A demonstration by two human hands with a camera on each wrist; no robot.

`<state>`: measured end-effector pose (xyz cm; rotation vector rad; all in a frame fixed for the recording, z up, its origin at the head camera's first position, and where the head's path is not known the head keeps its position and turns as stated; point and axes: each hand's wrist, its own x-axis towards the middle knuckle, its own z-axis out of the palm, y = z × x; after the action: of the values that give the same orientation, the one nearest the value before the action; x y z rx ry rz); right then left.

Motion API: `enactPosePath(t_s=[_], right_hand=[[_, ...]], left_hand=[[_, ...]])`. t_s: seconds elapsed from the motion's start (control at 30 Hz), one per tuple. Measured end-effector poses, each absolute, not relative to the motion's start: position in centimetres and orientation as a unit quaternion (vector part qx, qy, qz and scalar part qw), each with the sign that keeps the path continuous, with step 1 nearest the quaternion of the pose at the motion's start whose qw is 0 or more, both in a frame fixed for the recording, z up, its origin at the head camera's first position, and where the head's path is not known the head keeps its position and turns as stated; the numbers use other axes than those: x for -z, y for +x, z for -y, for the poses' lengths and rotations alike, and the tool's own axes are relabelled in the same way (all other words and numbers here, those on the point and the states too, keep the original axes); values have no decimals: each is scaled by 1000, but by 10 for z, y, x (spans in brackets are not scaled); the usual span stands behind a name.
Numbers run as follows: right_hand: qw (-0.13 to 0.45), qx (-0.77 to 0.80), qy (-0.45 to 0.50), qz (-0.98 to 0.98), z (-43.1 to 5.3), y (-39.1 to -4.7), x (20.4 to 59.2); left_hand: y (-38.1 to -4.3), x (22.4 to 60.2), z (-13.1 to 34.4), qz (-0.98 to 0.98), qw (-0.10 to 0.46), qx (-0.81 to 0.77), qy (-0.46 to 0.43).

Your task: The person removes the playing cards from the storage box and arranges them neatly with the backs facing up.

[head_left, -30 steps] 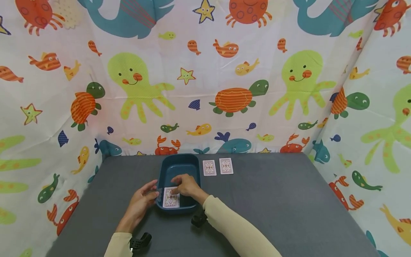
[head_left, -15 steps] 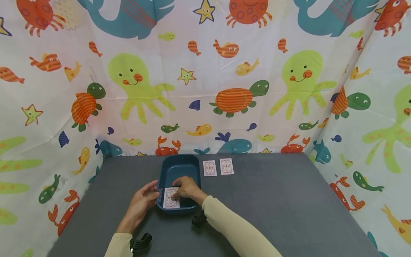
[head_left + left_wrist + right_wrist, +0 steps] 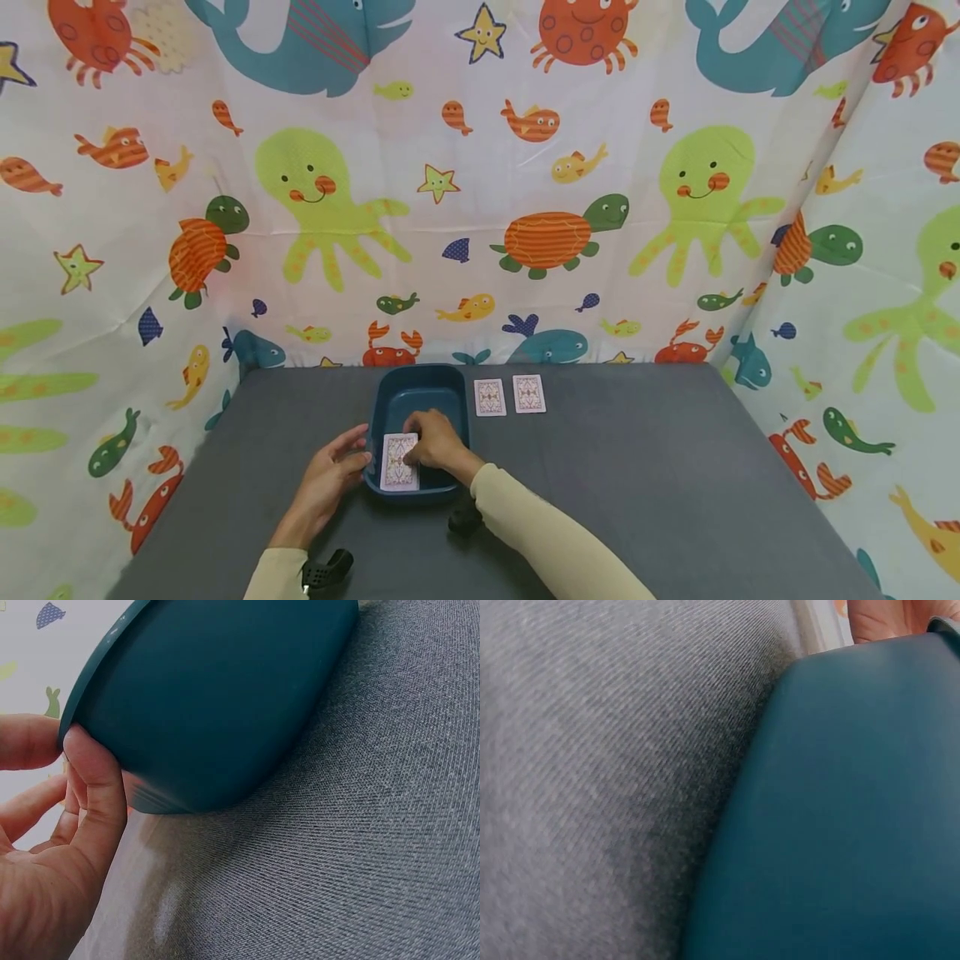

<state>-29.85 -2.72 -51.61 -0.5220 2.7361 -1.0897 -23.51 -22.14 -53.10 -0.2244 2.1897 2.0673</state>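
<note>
A dark blue plastic tub [image 3: 422,396] stands on the grey table. Inside its near left part a patterned playing card [image 3: 395,462] shows its back, slightly raised. My right hand [image 3: 437,442] reaches in over the tub's right side and pinches this card at its right edge. At the tub's left side my left hand [image 3: 330,471] holds the rim between thumb and finger, as the left wrist view shows [image 3: 67,825]. The right wrist view is filled by the tub's outer wall [image 3: 840,802], with part of a hand at the top; the right fingertips and card are hidden there.
Two more playing cards [image 3: 491,397] lie face down to the right of the tub, near the table's back edge. The grey table [image 3: 637,483] is enclosed by a sea-animal patterned curtain [image 3: 465,192] at the back and sides.
The right fingers have drawn together at the card's right edge, and the card has risen a little and shifted in the tub. The left hand has stayed at the rim.
</note>
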Motion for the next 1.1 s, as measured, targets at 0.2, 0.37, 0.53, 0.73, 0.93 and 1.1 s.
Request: enactPosePath(t_s=[0.2,0.37,0.53,0.73,0.93,1.1], right_hand=[[65,439,-154,-883,26,-299,515],[40,475,-147,-867,24,-300,510],[11,489,-142,-861,23,-300,505],[-28,516,-127,-846,21,-304,500],[-32,539,-95,-836,20,-300,499],[-49,560,-89,-822,19,-296,496]], left_hand=[[-234,532,220,-724,61,-684,-74],[-236,530,220,-726,60,-682,-66],[-238,528,220,-724,63,-684,-71],[-242,527,219,-727,55,-682,-66],[-241,531,219,-730,61,-677,-72],[-237,533,222,-725,56,-682,-80]])
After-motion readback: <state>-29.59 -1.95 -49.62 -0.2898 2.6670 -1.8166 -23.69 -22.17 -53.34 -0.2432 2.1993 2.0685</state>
